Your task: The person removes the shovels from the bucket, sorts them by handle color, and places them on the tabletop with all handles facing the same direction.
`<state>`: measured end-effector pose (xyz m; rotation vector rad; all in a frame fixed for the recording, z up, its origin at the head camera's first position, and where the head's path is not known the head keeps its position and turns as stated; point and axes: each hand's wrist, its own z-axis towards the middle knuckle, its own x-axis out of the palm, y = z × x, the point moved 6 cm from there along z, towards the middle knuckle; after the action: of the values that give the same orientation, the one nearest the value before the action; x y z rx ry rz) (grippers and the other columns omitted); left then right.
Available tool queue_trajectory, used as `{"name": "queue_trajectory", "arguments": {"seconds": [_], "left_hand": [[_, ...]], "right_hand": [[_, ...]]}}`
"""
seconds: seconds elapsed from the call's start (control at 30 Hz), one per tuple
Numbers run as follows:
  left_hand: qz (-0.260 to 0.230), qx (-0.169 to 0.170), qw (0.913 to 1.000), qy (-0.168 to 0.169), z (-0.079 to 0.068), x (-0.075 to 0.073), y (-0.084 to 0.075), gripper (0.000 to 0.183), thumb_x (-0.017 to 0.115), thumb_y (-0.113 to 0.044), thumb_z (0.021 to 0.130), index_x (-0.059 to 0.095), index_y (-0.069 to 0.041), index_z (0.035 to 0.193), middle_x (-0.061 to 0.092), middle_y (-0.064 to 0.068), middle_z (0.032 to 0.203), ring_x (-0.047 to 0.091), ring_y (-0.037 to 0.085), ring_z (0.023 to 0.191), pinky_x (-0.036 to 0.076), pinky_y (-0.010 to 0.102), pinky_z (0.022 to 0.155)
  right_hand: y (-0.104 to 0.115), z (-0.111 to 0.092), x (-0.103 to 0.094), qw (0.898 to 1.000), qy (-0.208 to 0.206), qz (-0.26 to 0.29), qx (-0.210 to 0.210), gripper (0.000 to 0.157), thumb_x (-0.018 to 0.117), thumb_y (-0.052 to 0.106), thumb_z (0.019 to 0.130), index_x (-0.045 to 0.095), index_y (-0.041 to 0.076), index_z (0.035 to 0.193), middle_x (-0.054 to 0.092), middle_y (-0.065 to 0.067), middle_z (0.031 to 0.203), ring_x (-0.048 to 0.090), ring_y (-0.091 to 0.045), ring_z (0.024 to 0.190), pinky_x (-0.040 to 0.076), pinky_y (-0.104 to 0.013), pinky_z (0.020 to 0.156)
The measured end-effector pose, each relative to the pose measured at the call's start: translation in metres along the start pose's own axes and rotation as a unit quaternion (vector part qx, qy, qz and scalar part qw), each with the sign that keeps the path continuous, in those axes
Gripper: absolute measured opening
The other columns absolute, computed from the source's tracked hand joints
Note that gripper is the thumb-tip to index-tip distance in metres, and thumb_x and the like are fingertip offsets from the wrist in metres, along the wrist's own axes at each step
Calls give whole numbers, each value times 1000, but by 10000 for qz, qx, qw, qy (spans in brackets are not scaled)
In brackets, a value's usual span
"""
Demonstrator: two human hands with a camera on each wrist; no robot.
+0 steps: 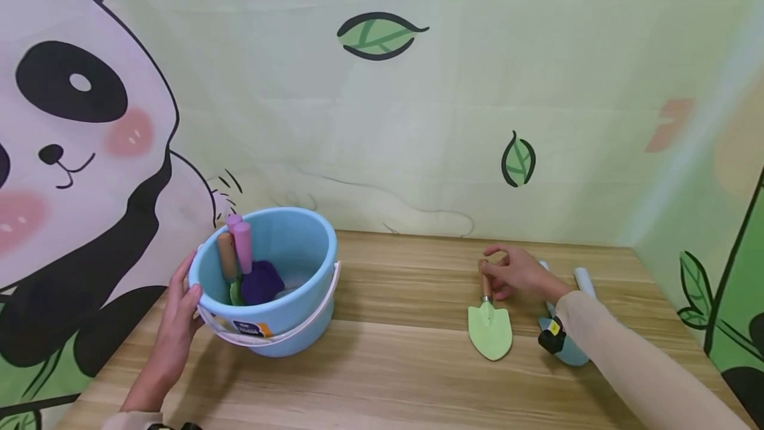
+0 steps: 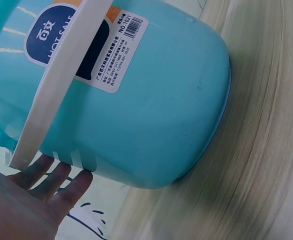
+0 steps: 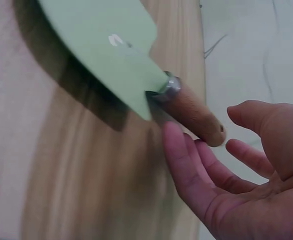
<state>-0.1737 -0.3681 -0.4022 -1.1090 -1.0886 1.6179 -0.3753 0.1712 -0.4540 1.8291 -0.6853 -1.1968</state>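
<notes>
The green trowel [image 1: 490,337] lies on the right half of the tabletop [image 1: 388,377], its wooden handle [image 3: 194,115] towards the back edge and its blade tip towards the front. The right hand [image 1: 518,274] is at the handle's end: fingers loosely curved and a little apart beneath it, thumb standing clear on the other side, so no firm pinch shows. The left hand [image 1: 174,324] rests on the side of the blue bucket [image 1: 289,345], near the left edge, fingers nearly straight and slightly spread. For a sound hold, I'd bring the thumb down opposite the fingers, nearer the metal collar [image 3: 170,87], lest the blade droop, and keep the bucket steady.
</notes>
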Motion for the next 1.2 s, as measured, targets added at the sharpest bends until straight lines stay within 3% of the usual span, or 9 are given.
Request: {"name": "queue_trajectory", "arguments": {"seconds": [0.4, 0.6, 0.83, 1.2], "left_hand": [[53, -7, 10000, 19, 0, 0, 1, 58, 29, -42, 109, 10, -42, 163, 11, 8, 169, 26, 32, 145, 22, 78, 107], [51, -19, 10000, 34, 1, 0, 2, 58, 29, -42, 109, 10, -42, 163, 12, 10, 169, 28, 27, 144, 22, 77, 107], [62, 17, 10000, 41, 1, 0, 1, 57, 28, -42, 109, 10, -41, 164, 11, 8, 169, 24, 35, 146, 22, 78, 106], [69, -28, 9999, 81, 0, -1, 2, 57, 27, -42, 110, 9, -41, 164, 11, 7, 168, 27, 28, 145, 22, 76, 108]], "right_hand": [[28, -5, -12, 9993, 85, -341, -93, 54, 62, 15, 104, 37, 0, 149, 58, -31, 122, 69, -39, 95, 62, -47, 70], [40, -7, -12, 9985, 94, -519, -166, 49, 62, 14, 103, 41, 3, 146, 61, -30, 122, 67, -40, 96, 62, -46, 69], [57, -7, -14, 9975, 208, -574, -363, 49, 64, 13, 102, 43, 3, 145, 61, -28, 120, 64, -39, 94, 62, -49, 72], [82, -7, -15, 9932, 434, -904, -594, 50, 68, 15, 100, 45, 5, 144, 59, -27, 122, 64, -42, 99, 62, -48, 70]]}}
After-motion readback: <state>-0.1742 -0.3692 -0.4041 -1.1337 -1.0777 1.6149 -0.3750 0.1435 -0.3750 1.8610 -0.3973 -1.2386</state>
